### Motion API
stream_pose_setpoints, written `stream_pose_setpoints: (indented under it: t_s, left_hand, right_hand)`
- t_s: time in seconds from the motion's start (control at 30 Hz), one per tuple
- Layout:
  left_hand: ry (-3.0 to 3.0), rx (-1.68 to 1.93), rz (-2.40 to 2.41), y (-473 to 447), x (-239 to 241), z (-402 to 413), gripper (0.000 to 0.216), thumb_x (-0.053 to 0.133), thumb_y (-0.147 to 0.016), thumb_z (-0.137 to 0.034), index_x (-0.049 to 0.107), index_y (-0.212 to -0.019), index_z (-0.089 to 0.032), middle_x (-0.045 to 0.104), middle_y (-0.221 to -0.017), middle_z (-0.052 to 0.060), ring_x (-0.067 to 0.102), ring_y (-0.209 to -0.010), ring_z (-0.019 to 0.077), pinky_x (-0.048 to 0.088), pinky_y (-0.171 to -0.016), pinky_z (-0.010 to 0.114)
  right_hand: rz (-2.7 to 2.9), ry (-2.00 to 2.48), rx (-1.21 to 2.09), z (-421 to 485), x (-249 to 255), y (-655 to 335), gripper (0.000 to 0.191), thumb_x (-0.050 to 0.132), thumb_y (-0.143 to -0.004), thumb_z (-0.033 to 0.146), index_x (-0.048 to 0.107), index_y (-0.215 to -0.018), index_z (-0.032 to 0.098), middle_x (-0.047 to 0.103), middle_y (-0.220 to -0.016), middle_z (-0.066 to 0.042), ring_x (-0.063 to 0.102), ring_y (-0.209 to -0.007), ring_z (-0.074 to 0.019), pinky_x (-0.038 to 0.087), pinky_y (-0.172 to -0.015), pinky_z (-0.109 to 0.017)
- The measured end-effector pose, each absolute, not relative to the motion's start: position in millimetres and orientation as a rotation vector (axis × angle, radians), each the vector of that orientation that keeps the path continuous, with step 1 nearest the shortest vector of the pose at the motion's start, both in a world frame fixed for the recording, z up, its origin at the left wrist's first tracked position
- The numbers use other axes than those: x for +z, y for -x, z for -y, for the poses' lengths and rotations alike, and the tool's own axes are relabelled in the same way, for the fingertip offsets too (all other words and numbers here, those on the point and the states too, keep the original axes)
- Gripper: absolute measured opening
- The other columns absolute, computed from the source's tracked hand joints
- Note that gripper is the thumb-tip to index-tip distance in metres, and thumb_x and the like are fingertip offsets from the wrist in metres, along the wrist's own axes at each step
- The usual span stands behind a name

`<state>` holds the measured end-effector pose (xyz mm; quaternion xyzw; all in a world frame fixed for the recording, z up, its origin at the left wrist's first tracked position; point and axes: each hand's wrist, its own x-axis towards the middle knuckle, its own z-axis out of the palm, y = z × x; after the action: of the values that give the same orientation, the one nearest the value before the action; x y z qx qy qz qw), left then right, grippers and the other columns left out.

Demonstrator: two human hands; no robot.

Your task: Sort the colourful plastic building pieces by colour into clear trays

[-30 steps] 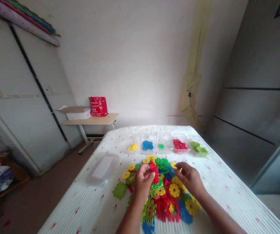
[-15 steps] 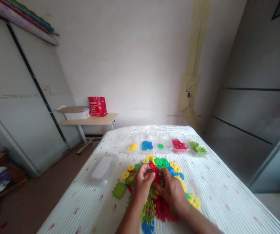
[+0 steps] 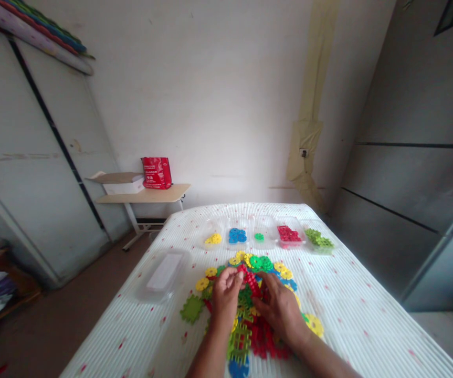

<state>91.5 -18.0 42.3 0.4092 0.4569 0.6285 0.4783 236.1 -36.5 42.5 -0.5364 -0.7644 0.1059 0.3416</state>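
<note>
My left hand (image 3: 227, 294) is closed, its thumb and fingers pinching a red plastic building piece (image 3: 242, 269) above the pile. Across from it, my right hand (image 3: 279, 304) reaches in with thumb and forefinger apart, beside more red notched pieces (image 3: 253, 285); whether its fingertips touch them I cannot tell. Under and around both hands spreads a mixed pile of interlocking toy pieces: green squares (image 3: 240, 341), yellow discs (image 3: 314, 325), blue discs (image 3: 239, 368) and a red heap (image 3: 265, 341). A green toothed piece (image 3: 192, 308) lies at the pile's left.
Along the back of the table (image 3: 368, 325) stand clear boxes of yellow pieces (image 3: 213, 239), blue pieces (image 3: 238, 235), green pieces (image 3: 259, 237), red pieces (image 3: 289, 233) and light green squares (image 3: 319, 238). A clear lidded container (image 3: 166, 274) lies left. A side table (image 3: 151, 194) carries a red bag (image 3: 157, 173).
My left hand has shifted slightly left with the red piece, away from my right hand. More green pieces show between the hands. My right hand has barely moved.
</note>
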Motion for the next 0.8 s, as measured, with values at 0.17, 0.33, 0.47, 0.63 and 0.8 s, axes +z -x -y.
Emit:
stream_pose_setpoints:
  t_s: [0.17, 0.33, 0.47, 0.63, 0.8]
  left_hand:
    - [-1.018, 1.533, -1.107, -90, 41, 17, 0.03, 0.068, -0.065, -0.043, 0.055, -0.073, -0.017, 0.062, -0.062, 0.0, 0.063, -0.064, 0.0158, 0.047, -0.06, 0.024]
    - [-1.091, 1.461, -1.103, -93, 40, 19, 0.03, 0.069, -0.063, -0.043, 0.053, -0.07, -0.018, 0.058, -0.058, -0.003, 0.059, -0.056, 0.0132, 0.043, -0.053, 0.022]
    - [-1.185, 1.408, -1.079, -97, 41, 21, 0.027, 0.068, -0.063, -0.04, 0.052, -0.073, -0.019, 0.056, -0.061, -0.003, 0.056, -0.056, 0.012, 0.044, -0.054, 0.021]
    - [-1.286, 1.366, -1.085, -98, 40, 22, 0.02, 0.063, -0.068, -0.035, 0.053, -0.073, -0.019, 0.056, -0.064, -0.002, 0.055, -0.058, 0.0122, 0.043, -0.055, 0.021]
    - [-1.418, 1.357, -1.093, -98, 35, 22, 0.013, 0.058, -0.073, -0.031, 0.056, -0.072, -0.018, 0.054, -0.061, -0.002, 0.053, -0.058, 0.0122, 0.042, -0.056, 0.022]
  right_hand:
    - [1.887, 1.301, 0.282, 32, 46, -246, 0.02, 0.052, -0.077, 0.024, 0.057, -0.097, 0.02, 0.059, -0.09, -0.005, 0.058, -0.077, -0.0174, 0.047, -0.069, -0.03]
    - [1.722, 1.246, 0.491, 29, 51, -254, 0.014, 0.049, -0.079, 0.03, 0.054, -0.085, 0.019, 0.056, -0.073, 0.0, 0.051, -0.063, -0.0131, 0.043, -0.058, -0.024]
    - [1.641, 1.197, 0.64, 28, 48, -255, 0.012, 0.049, -0.078, 0.031, 0.051, -0.08, 0.019, 0.057, -0.069, 0.002, 0.051, -0.063, -0.0128, 0.043, -0.059, -0.023]
    - [1.676, 1.238, 0.657, 26, 42, -254, 0.007, 0.05, -0.075, 0.024, 0.05, -0.079, 0.019, 0.052, -0.065, 0.004, 0.047, -0.058, -0.0113, 0.04, -0.054, -0.022]
    - [1.721, 1.242, 0.617, 26, 42, -251, 0.012, 0.048, -0.072, 0.017, 0.052, -0.083, 0.018, 0.055, -0.068, 0.003, 0.049, -0.061, -0.0115, 0.041, -0.057, -0.022]
